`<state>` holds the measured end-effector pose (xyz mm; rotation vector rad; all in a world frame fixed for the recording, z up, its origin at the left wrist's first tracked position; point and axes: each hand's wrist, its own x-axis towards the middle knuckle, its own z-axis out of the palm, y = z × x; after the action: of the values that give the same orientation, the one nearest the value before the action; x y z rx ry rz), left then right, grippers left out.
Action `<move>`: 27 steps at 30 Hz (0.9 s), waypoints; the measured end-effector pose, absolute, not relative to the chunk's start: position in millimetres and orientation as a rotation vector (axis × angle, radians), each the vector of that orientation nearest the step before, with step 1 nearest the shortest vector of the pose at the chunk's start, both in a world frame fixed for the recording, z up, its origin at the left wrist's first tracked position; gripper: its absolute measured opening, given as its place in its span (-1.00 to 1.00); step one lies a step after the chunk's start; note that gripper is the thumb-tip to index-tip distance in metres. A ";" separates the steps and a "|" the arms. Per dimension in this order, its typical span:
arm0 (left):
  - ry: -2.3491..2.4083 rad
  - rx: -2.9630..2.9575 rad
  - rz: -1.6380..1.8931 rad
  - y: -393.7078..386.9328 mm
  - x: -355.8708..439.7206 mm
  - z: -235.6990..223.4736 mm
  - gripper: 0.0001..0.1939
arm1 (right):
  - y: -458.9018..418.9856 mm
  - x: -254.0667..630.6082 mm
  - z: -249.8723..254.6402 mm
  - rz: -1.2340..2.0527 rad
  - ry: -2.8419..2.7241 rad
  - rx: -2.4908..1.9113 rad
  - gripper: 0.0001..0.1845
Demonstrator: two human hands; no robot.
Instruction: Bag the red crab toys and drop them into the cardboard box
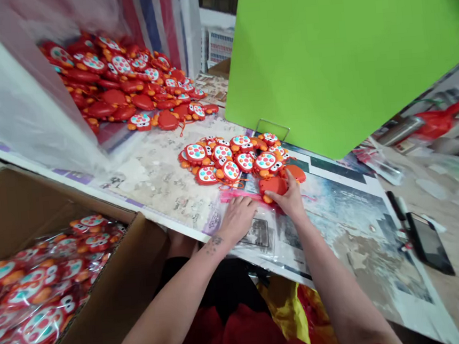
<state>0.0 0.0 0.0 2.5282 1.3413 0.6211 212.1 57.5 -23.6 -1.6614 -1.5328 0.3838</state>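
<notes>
Right hand: thumb and fingers, parted by the toy's width, grip one crab-shaped toy, plain red face upward (orange parts edge it), beside white-panelled, dotted toys. Left hand: fingers close together at the clear bag's pink strip; pinch cannot be determined.

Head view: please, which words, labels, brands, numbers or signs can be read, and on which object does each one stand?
No text can be read with certainty.
Printed table covering: what looks like a line of script, too blurred to read.
Clear plastic bag: a dark-outlined rectangle shows there, but no legible words.
</notes>
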 end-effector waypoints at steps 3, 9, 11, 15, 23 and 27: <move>1.349 2.459 0.642 -0.7 -0.7 -0.2 -0.76 | 53.3 209.7 -19.1 0.538 -1.457 -1.580 0.25; 1.389 2.357 0.679 -2.0 -1.4 -1.5 -0.46 | 44.4 208.4 -7.8 0.841 -1.303 -1.331 0.18; 1.403 2.329 0.653 -2.2 -1.7 0.0 -0.38 | 42.0 210.5 -2.9 0.897 -1.249 -1.237 0.07; 1.423 2.261 0.665 -1.8 -1.2 2.0 -0.26 | 34.2 219.9 5.9 0.985 -1.190 -1.060 -0.27; 1.440 2.192 0.761 -0.6 0.9 3.0 -0.55 | 22.6 223.3 9.8 1.165 -1.198 -0.892 -0.44; 1.383 2.296 0.685 -1.2 0.9 6.0 -0.84 | 28.3 214.3 11.7 1.071 -1.008 -0.877 -0.50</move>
<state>0.9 -1.2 6.0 2.2965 1.3825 0.6852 214.3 28.3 11.7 -0.8773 -1.0077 1.0713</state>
